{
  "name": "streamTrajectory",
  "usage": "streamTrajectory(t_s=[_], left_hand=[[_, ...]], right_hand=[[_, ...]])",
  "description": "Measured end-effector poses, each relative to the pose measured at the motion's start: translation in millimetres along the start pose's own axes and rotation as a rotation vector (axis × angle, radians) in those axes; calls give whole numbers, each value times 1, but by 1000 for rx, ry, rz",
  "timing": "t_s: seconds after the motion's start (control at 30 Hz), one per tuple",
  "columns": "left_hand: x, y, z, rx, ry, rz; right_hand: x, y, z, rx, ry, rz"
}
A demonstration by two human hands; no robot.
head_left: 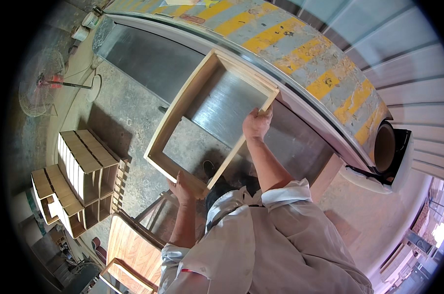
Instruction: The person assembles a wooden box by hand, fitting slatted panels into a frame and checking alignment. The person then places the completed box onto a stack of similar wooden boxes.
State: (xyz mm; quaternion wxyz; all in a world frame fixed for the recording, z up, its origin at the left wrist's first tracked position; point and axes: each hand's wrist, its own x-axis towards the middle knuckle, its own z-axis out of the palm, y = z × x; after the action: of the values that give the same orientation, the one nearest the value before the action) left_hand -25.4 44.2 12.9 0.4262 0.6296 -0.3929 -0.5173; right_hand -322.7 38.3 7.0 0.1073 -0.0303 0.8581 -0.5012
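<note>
Striped machine (295, 56): long and gray with yellow stripes.
Wood frame (175, 115): four sides and an open middle; it is on the person's side of the striped machine, with its far end close to it. I can't tell if it touches anything under it.
Left hand (182, 191): holds the near end of the wood frame, the farther hand from the striped machine. The thumb is up on the edge; the other fingers are mostly hidden.
Right hand (257, 123): fingers curled around the frame's right side, nearer the striped machine.
Metal top (148, 59): flat and gray, along the person's side of the striped machine; part shows through the frame.
Fan (41, 81): stands off past the striped machine's left end.
Buckets (84, 25): two, just beside the striped machine's left end.
Wood boxes (82, 171): on the person's side of the striped machine, well apart from it.
</note>
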Motion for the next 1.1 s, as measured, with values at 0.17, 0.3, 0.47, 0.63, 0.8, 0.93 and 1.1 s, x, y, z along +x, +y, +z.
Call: streamTrajectory(t_s=[0.17,0.3,0.47,0.63,0.8,0.93,1.1], left_hand=[[2,-1,-1,28,12,-12],[1,-2,-1,22,9,9],[-5,10,7,12,10,-10],[-5,13,6,12,8,-22],[0,2,0,-7,9,-33],[1,-1,-2,-10,0,-23],[-2,6,2,2,-22,-25]], right_hand=[[0,-3,-1,-10,-2,15],[0,-3,-1,-10,-4,6],[1,0,1,-12,5,7],[1,1,1,-2,-16,7],[2,3,3,1,-4,12],[1,1,2,-7,-3,19],[3,6,4,22,29,-26]])
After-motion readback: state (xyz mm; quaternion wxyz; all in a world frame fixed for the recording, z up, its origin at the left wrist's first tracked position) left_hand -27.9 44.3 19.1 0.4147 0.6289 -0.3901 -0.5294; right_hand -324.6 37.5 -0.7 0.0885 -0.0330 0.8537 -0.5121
